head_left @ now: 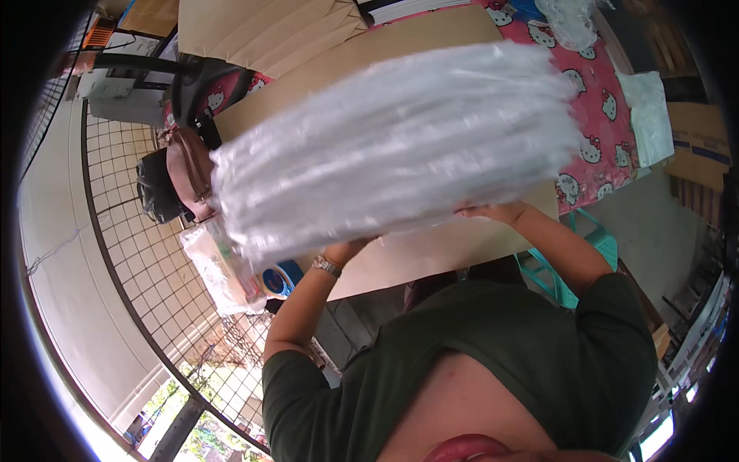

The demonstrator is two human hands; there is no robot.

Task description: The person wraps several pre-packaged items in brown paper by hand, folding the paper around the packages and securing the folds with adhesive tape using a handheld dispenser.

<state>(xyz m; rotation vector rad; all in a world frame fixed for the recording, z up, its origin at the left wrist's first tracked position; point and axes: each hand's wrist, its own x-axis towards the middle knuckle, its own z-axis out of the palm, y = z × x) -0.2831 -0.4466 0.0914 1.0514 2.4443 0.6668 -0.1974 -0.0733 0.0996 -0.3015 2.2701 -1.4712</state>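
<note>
A large, thick bundle of clear plastic bags [400,146] is held up in front of me, slightly blurred, with shiny layered folds running along its length. My left hand [350,250] grips its near edge from below, left of the middle; most of those fingers are hidden under the plastic. Farther right, my right hand [493,212] holds the same near edge, fingers partly tucked beneath it. Under the bundle lies a broad brown cardboard sheet [431,258] on the table.
Folded brown cardboard [269,31] is stacked at the far left. A pink patterned tablecloth [608,115] covers the table's right side. Bags [188,173] and a blue tape dispenser [279,279] are at the left, beside a wire mesh wall [131,223]. A turquoise stool [566,289] stands near right.
</note>
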